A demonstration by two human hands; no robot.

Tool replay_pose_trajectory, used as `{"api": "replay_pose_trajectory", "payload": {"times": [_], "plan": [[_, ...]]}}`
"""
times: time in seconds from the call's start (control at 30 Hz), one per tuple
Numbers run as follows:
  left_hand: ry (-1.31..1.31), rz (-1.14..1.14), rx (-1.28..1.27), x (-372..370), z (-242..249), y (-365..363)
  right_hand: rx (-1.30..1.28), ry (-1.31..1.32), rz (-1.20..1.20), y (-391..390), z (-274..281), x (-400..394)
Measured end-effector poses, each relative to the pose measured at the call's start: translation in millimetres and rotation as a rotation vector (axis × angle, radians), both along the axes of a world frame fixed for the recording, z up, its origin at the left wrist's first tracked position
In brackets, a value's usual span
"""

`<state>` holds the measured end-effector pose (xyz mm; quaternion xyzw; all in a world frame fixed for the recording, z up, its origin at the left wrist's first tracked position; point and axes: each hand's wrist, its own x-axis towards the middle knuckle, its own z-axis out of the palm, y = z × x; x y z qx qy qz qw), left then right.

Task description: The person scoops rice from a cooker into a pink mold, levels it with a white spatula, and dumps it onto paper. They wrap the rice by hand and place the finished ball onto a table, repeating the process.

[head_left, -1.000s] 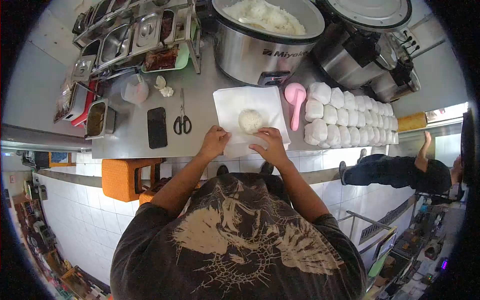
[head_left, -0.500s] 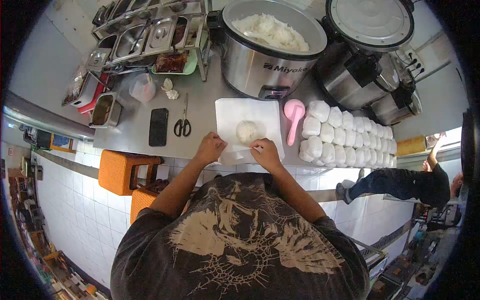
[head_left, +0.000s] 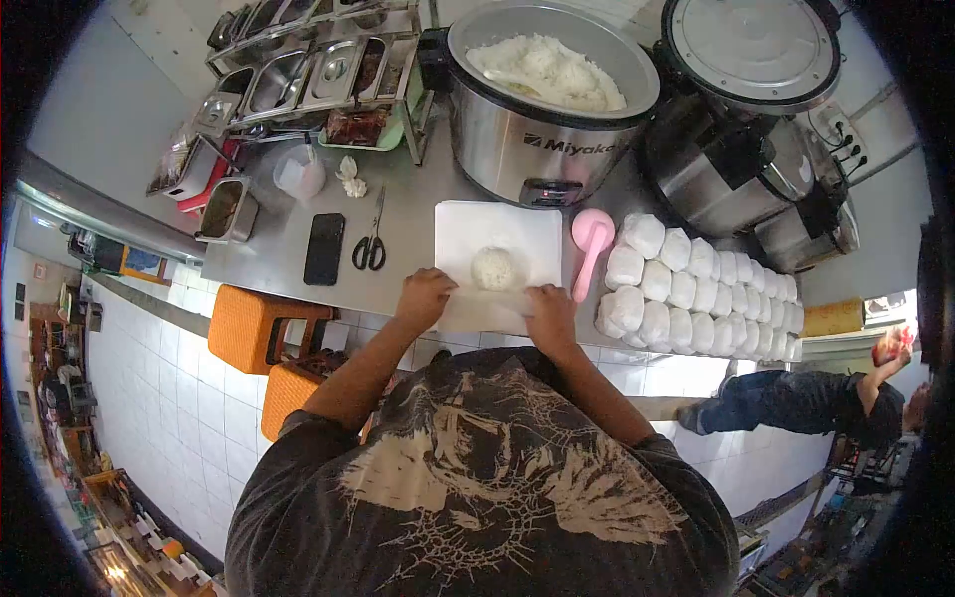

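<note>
A round ball of rice [head_left: 494, 267] sits in the middle of a white paper sheet [head_left: 497, 234] on the steel counter [head_left: 418, 224]. It lies just beyond both hands, midway between them. The left hand [head_left: 423, 297] and right hand [head_left: 550, 310] each pinch the sheet's near edge, fingers curled. Behind stands an open rice cooker [head_left: 542, 109] marked "Miyako"; wrapped parcels [head_left: 686, 289] lie to the right.
</note>
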<state>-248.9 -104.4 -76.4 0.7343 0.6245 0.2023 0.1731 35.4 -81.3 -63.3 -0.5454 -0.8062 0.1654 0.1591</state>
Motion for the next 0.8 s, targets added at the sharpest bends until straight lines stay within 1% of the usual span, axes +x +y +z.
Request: {"api": "replay_pose_trajectory", "payload": {"times": [0.03,0.1,0.13,0.2,0.23,0.3,0.33,0.4,0.43,0.5,0.53,0.6,0.7,0.73,0.8], "plan": [[-0.022,-0.025,0.062,-5,-3,-6,-0.002,0.056,-0.005,-2,-9,10],[-0.064,-0.076,0.186,-12,-4,-19,0.009,0.178,0.087,1,-18,29],[-0.103,-0.097,0.206,-13,-3,-26,0.013,0.239,0.131,1,-20,35],[-0.181,-0.145,0.247,-14,2,-38,0.053,0.353,0.136,-4,-18,42],[-0.225,-0.121,0.274,-11,2,-43,0.075,0.409,0.137,-6,-14,44],[-0.316,-0.072,0.326,-1,4,-51,0.002,0.593,0.047,-9,-11,39],[-0.411,0.036,0.215,4,5,-51,-0.036,0.683,0.001,-10,-10,36],[-0.596,0.254,-0.009,15,5,-50,-0.221,0.518,-0.178,-2,-7,30],[-0.554,0.306,-0.037,17,5,-46,-0.311,0.432,-0.265,3,-6,28],[-0.469,0.410,-0.090,18,6,-27,-0.128,0.373,-0.294,16,-21,21],[-0.394,0.404,-0.081,16,2,-21,-0.036,0.345,-0.308,22,-30,17],[-0.239,0.384,-0.064,14,-9,-11,-0.040,0.293,-0.334,28,-41,9],[-0.155,0.384,0.030,11,-23,0,0.027,0.188,-0.419,18,-47,-4],[-0.114,0.360,0.003,9,-22,3,0.067,0.147,-0.456,14,-41,-10],[-0.028,0.319,-0.051,3,-16,9,0.304,0.186,-0.236,-5,-23,-12]]}}
